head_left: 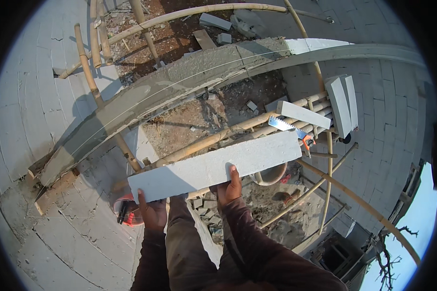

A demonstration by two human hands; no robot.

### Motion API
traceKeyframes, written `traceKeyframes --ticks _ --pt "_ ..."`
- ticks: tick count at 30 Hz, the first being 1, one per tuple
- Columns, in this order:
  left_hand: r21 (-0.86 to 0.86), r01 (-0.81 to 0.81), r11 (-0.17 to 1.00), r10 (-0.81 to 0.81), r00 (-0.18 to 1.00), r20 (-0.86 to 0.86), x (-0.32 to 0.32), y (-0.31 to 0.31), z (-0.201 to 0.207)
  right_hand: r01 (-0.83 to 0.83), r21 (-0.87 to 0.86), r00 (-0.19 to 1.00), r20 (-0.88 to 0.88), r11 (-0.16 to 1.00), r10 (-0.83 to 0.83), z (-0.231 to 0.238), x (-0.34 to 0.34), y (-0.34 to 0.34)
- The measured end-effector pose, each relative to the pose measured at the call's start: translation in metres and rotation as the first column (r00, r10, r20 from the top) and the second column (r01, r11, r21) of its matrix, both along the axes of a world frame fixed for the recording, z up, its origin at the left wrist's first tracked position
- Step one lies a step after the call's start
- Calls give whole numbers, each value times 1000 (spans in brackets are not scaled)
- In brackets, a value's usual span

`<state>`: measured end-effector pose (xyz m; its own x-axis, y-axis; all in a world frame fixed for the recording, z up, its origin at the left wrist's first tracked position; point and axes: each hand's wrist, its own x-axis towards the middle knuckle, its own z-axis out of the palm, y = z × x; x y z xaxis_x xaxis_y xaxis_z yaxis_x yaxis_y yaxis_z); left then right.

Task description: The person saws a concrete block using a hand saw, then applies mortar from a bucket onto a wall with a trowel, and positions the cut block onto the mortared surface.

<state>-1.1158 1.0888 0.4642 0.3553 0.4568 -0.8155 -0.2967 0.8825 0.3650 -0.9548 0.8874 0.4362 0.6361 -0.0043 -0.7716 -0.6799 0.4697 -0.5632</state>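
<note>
A long, pale grey lightweight concrete block (194,167) lies across both my hands at waist height, tilted up toward the right. My left hand (153,213) grips its near left edge, thumb on the upper face and fingers beneath. Right of its middle, my right hand (228,188) holds the same near edge with the thumb on top; its other fingers are mostly hidden under the block. Just beyond the block's right end, a handsaw (282,125) with an orange handle rests on the bamboo poles. Ahead runs a mortar-covered wall top (179,77), with a thin string stretched along it.
Bamboo scaffold poles (213,141) cross in front of me. More blocks (339,106) lean at the right, and another block (303,114) lies on the poles. A red bucket (123,206) stands near my left hand, another bucket (272,173) beyond my right. Rubble lies far below.
</note>
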Motion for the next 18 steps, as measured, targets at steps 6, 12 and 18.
traceKeyframes --ticks 6,12,18 --pt "186 42 982 -33 998 -51 59 -16 39 -15 204 1000 26 979 10 8 36 -10" --pt "453 355 818 -183 906 -381 60 2 55 66 405 992 -121 912 -18 -38 15 28" --pt "582 616 531 -382 787 -484 130 -27 113 -8 639 970 -183 769 163 -80 -8 20"
